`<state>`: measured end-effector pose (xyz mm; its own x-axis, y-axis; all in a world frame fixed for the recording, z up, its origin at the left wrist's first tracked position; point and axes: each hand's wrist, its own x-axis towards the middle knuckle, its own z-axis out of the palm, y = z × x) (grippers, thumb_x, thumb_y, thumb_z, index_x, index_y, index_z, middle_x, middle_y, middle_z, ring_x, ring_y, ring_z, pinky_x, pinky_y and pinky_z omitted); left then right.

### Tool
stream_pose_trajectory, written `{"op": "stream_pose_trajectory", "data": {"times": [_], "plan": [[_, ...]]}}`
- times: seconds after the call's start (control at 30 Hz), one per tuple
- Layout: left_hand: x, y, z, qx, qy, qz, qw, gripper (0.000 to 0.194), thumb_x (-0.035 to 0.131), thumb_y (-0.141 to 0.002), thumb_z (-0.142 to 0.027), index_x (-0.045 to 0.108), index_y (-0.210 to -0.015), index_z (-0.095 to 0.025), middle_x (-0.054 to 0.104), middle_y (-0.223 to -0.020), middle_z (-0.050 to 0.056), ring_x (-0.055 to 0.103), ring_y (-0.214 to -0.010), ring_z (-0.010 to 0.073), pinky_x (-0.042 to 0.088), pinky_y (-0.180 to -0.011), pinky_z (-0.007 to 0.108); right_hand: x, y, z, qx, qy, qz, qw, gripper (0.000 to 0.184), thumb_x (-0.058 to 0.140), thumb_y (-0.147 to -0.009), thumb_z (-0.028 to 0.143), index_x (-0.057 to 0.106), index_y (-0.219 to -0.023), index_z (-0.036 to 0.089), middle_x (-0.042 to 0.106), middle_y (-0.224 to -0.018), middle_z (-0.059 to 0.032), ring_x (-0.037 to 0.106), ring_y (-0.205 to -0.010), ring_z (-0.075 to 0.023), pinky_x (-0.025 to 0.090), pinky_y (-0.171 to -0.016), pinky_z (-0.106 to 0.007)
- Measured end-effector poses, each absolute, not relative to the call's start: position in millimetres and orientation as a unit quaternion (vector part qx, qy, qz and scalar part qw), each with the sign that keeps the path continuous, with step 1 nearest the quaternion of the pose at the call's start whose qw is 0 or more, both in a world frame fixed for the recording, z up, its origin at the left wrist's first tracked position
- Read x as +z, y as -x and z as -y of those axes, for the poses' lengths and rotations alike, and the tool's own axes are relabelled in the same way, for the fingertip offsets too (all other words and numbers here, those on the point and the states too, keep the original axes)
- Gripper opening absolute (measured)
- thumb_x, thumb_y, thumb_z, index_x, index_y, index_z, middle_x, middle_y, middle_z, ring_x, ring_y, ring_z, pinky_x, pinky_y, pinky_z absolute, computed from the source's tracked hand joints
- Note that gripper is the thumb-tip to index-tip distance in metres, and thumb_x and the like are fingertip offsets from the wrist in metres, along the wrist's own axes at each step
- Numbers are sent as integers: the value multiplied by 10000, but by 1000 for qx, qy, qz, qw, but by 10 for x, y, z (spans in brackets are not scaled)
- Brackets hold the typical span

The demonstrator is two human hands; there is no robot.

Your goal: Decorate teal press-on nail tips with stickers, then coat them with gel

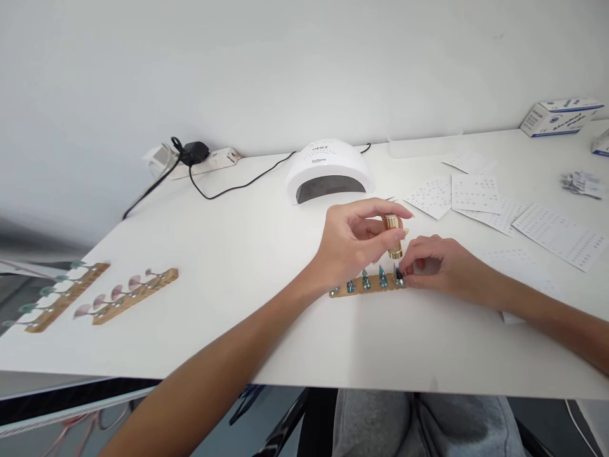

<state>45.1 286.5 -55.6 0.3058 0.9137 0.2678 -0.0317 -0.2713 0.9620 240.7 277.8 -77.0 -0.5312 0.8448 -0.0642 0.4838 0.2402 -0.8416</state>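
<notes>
My left hand point(354, 238) pinches a small gold ribbed cylinder point(392, 236) upright between thumb and fingers. It hovers just above the right end of a narrow wooden nail stand point(373, 285). Several pointed press-on nails in teal, with shiny stones, stand in a row along this strip, one of them a blue nail point(383, 277). My right hand point(438, 263) has its thumb and fingertips closed on the rightmost press-on nail point(398, 274), partly covering it. The gold cylinder's lower end is close to this nail; whether they touch is unclear.
A white nail lamp point(328, 168) stands behind the hands. White sticker sheets point(476, 193) lie to the right, with an alcohol pad box point(561, 117) beyond. To the left are a stand of pink nails point(137, 295), a stand of green nails point(69, 298) and a power strip point(214, 162) with cables.
</notes>
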Motion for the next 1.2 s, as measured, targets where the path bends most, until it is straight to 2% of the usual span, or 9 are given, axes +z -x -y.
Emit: {"op": "stream_pose_trajectory", "data": {"times": [0.37,0.6,0.83,0.97,1.03,1.1,1.2], "plan": [[-554,-459,-2864,493,-647,-339,472,128,717,-774,-145,740,-895,-181,607,-655,-7,541,-474,65,419,-390,204,-775,-2414,-2777,435,434,760,212,125,695,-750,371,706,-728,249,638,-748,-14,535,-748,-191,428,-727,-367],[-529,-422,-2953,523,-610,-327,498,146,759,-746,-177,744,-888,-211,651,-717,-15,448,-369,27,437,-389,225,-808,-2418,-2790,432,427,765,214,108,697,-753,347,710,-722,245,638,-737,-13,528,-710,-179,427,-698,-348],[-528,-370,-2980,483,-614,-318,538,172,749,-770,-167,762,-933,-218,680,-736,8,452,-369,33,424,-398,238,-728,-2499,-2852,481,393,764,174,143,726,-767,379,733,-840,256,677,-859,-9,591,-782,-178,475,-746,-339],[-503,-358,-2986,464,-599,-311,573,202,736,-776,-179,758,-974,-213,683,-788,27,457,-402,33,435,-429,247,-714,-2519,-2867,431,374,807,149,293,766,-737,406,723,-983,255,680,-930,-17,597,-838,-193,476,-778,-346],[-492,-352,-2987,452,-602,-303,584,216,719,-788,-192,752,-1001,-203,683,-813,38,473,-417,39,452,-449,258,-718,-2510,-2860,400,379,823,135,270,751,-755,391,723,-981,246,672,-946,-22,595,-843,-194,467,-774,-343],[-489,-354,-2979,449,-613,-304,574,220,716,-790,-200,750,-1008,-198,670,-761,28,480,-420,46,455,-449,256,-719,-2497,-2849,388,377,830,134,222,731,-780,375,718,-954,238,667,-945,-22,596,-835,-190,457,-773,-341],[-496,-387,-2942,460,-634,-342,519,167,744,-766,-190,751,-933,-199,564,-559,-33,448,-387,45,399,-388,214,-713,-2491,-2838,393,373,829,138,184,720,-801,363,697,-930,234,670,-947,-12,598,-852,-184,440,-814,-345]]}}
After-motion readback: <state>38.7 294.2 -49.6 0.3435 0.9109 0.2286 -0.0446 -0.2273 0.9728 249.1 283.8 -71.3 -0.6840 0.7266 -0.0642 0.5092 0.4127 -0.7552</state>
